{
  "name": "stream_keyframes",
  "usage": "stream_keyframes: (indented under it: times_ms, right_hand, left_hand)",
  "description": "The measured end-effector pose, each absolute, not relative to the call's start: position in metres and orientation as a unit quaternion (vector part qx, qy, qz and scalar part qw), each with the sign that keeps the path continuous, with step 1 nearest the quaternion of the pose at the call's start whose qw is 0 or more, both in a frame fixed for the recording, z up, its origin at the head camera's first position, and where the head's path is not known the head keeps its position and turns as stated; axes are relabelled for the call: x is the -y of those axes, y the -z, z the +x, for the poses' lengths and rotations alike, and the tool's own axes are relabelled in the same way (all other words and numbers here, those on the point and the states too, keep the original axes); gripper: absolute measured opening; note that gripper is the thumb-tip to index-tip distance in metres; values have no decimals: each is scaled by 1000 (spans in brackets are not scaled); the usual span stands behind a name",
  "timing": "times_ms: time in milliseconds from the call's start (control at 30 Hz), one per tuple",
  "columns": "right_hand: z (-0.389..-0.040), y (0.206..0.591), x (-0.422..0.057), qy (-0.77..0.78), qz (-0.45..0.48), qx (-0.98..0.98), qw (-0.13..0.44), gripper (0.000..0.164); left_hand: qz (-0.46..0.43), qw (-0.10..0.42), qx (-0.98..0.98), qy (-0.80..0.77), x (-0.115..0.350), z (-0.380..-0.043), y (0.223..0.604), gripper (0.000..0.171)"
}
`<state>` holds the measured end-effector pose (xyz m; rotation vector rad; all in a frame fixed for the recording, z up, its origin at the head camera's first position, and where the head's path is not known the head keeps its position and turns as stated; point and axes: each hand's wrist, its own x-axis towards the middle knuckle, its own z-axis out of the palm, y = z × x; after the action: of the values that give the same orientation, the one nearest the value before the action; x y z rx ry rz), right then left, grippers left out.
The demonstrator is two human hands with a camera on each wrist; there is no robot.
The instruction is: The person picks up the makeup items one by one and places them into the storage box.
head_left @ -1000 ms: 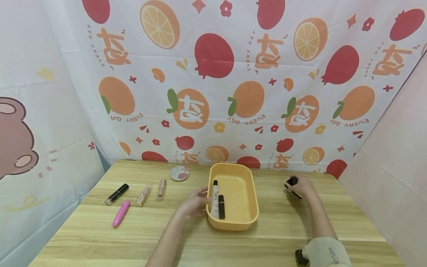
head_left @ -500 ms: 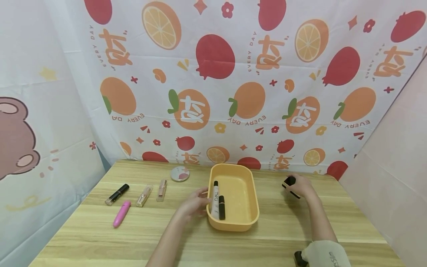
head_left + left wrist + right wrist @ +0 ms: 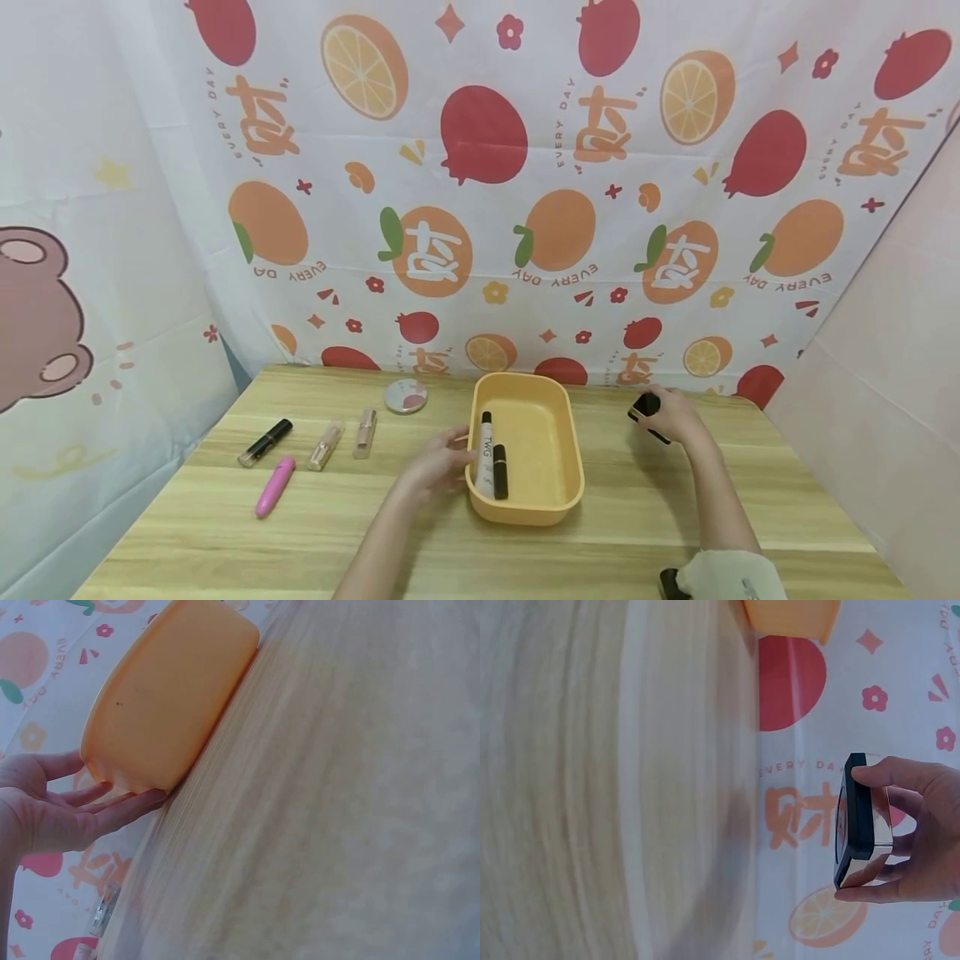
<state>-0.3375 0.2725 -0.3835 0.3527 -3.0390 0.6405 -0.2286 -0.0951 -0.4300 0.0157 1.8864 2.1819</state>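
Observation:
My left hand point(image 3: 437, 461) rests against the left side of a yellow plastic bin point(image 3: 570, 450), its extended fingers touching the outer wall in the left wrist view. Inside the bin, along that side, lie a white tube point(image 3: 486, 450) with a black cap and a black lipstick tube point(image 3: 500, 473). At the right, my right hand point(image 3: 672, 415) grips a black compact case point(image 3: 647, 407) by its edges. In the right wrist view the compact point(image 3: 861, 814) shows shiny metallic sides, held above the table between thumb and fingers.
On the table's left lie a black-capped tube point(image 3: 266, 442), a pink tube point(image 3: 275, 487), two clear-cased lipsticks point(image 3: 326, 446) and a round mirrored disc point(image 3: 406, 396). A black object point(image 3: 672, 585) sits by the right sleeve. A printed cloth point(image 3: 487, 192) hangs behind.
My right hand has moved slightly left toward the bin, carrying the compact case. My left hand stays at the bin's side. The head view has tilted slightly upward.

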Motion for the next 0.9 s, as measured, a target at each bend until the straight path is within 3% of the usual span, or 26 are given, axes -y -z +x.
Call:
stream_keyframes:
  times_ms: [900]
  right_hand:
    - [-322,361,-251,-197,165,966,10,60]
  left_hand:
    - [4,132,-643,-755,94,-227,428,57]
